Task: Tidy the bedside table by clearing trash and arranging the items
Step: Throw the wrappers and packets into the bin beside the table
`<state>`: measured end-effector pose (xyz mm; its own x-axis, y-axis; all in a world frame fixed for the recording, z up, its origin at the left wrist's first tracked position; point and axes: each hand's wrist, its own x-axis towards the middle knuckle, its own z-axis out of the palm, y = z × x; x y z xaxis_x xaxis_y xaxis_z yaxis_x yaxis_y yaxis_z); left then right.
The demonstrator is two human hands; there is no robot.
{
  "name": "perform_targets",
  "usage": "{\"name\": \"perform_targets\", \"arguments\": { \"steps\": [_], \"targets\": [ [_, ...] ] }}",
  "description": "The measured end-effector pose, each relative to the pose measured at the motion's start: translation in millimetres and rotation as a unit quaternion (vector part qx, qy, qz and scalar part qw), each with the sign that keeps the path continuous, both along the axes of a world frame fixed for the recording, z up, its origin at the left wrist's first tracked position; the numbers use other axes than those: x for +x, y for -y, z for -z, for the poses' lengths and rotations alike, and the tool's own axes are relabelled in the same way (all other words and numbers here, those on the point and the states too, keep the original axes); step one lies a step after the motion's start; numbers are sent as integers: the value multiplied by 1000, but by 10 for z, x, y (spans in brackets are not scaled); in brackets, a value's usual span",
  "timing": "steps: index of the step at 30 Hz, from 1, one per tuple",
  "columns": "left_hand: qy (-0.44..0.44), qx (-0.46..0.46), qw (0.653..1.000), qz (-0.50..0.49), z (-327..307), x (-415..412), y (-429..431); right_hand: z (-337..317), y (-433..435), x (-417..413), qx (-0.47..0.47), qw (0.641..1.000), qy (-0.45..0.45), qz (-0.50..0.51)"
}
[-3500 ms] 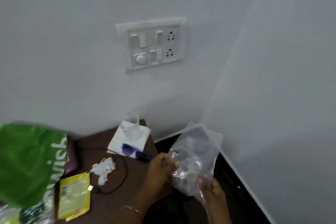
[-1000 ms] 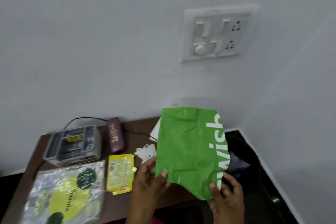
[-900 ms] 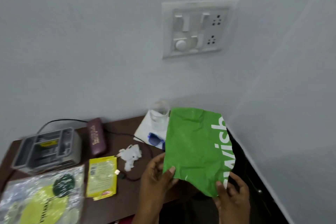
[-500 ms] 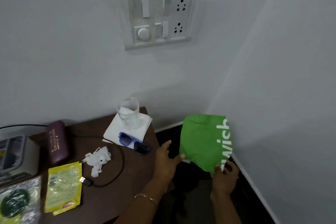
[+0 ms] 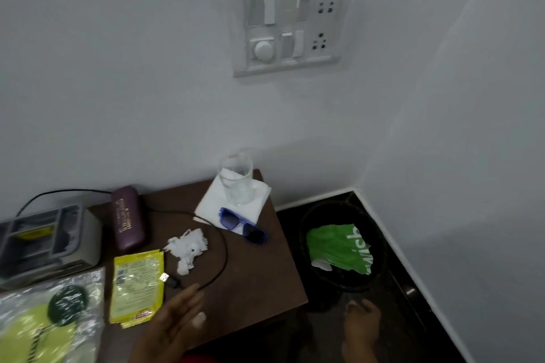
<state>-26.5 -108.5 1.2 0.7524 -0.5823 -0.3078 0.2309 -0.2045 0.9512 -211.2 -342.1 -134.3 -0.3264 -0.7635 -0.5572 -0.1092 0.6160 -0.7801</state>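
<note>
Now crumpled green plastic bag [image 5: 336, 247] fills round black bin [image 5: 380, 247]; both hands' fingers [image 5: 191, 300] released.

- The clear plastic bag [image 5: 44, 315] and grey box [image 5: 44, 242] run off the left edge.
- Both hands — left [image 5: 174, 330], right [image 5: 361, 330] — are blurred and cut by the bottom edge.
- The green wrapper's [image 5: 336, 247] white lettering is partly folded under.

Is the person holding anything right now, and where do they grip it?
Nothing. Both the left hand and right hand are open and empty; the green bag lies in the black bin.
</note>
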Motion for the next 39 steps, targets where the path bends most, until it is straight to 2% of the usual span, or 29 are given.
{"name": "perform_targets", "arguments": {
  "steps": [4, 8, 10, 12, 15, 17, 19, 24, 32, 39],
  "targets": [
    [53, -2, 989, -138, -245, 292, -669, -378, -372, 314, -103, 988, 109, -43],
    [128, 73, 952, -269, -223, 720, -1354, -981, -1044, 921, -146, 963, 180, -135],
    [167, 142, 926, -308, -75, 959, -1700, -1067, -1512, 1262, -91, 948, 203, -227],
    [191, 241, 893, -329, 116, 1204, -2019, -1088, -1972, 1566, -35, 917, 198, -346],
    [173, 362, 862, -310, 402, 1488, -2370, -1045, -2517, 1939, -6, 863, 151, -481],
    [134, 385, 861, -303, 518, 1583, -2474, -1022, -2764, 2108, 13, 841, 114, -529],
    [109, 381, 865, -308, 534, 1597, -2470, -999, -2916, 2203, 6, 842, 84, -533],
    [50, 305, 899, -312, 322, 1508, -2420, -1031, -3057, 2263, -13, 854, 53, -518],
    [30, 159, 923, -350, -181, 1108, -2399, -1184, -2743, 1920, -50, 861, 110, -494],
    [-30, 52, 959, -277, -342, 729, -1548, -1438, -1929, 1195, -101, 875, 143, -451]
  ]
}}
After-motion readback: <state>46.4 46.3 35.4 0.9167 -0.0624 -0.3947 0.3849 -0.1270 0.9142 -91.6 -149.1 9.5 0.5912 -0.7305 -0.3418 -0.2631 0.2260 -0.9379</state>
